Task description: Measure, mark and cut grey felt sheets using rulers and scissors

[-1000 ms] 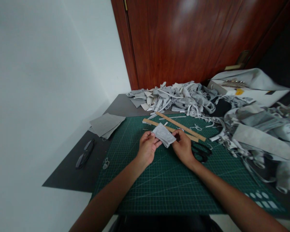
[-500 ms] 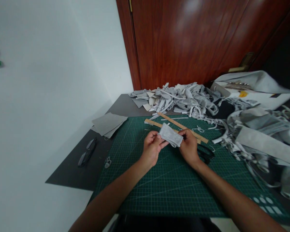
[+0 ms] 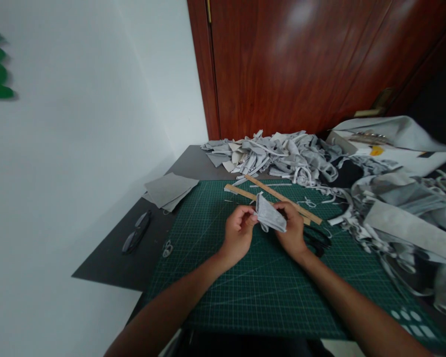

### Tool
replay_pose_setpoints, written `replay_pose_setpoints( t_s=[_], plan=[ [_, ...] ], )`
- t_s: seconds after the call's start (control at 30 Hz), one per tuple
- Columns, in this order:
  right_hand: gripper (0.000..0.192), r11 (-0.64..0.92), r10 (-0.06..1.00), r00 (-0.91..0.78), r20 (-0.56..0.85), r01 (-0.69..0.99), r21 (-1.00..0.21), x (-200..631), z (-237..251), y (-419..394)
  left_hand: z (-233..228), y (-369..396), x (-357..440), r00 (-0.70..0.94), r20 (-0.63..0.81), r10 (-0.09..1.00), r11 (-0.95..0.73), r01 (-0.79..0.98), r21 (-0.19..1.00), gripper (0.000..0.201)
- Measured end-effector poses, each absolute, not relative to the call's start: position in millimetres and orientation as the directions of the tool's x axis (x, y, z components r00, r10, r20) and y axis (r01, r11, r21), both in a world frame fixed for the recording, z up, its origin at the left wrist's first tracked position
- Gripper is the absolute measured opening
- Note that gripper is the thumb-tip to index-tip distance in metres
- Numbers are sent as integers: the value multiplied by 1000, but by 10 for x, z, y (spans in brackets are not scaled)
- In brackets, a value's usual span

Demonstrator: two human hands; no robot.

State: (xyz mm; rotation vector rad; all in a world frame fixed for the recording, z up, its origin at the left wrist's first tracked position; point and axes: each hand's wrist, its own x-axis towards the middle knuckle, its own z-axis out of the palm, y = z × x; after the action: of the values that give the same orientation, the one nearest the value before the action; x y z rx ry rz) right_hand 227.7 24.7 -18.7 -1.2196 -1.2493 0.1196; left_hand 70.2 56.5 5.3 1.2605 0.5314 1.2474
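Both hands hold one folded grey cloth [image 3: 270,216] above the green mat [image 3: 252,282]. Left hand [image 3: 239,233] pinches its left end between thumb and fingers; right hand [image 3: 293,229] grips the right end, fingers closed on it. Two wooden rulers [image 3: 282,198] lie on the mat just behind the hands. Black scissors [image 3: 317,238] lie beside the right hand. Scrap pile [image 3: 275,156] sits at the far edge of the surface. Grey sheets [image 3: 169,191] and glasses [image 3: 136,233] lie left of the mat.
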Motion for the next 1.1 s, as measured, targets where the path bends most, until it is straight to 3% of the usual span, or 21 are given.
replay_pose_setpoints(
  t_s=[0.3,0.53,0.7,0.83,0.97,1.1],
  plan=[
    [10,388,697,456,554,410,-825,2311,-280,271,31,535,728,342,313,886,-153,-420,894,27],
    [15,359,669,465,580,481,-800,2264,-304,278,83,623,690,289,217,932,-68,-452,890,34],
    [21,461,639,166,751,699,-547,2234,-295,219,80,865,591,268,3,964,152,-557,816,36],
    [40,557,663,-77,745,716,-421,2244,-271,185,42,1037,516,265,-74,961,210,-535,818,34],
    [35,556,682,-45,730,681,-477,2234,-224,187,60,1107,448,250,-76,965,195,-495,847,35],
    [16,466,741,216,636,516,-718,2204,-184,221,121,1063,434,278,-7,961,130,-426,896,40]
  ],
)
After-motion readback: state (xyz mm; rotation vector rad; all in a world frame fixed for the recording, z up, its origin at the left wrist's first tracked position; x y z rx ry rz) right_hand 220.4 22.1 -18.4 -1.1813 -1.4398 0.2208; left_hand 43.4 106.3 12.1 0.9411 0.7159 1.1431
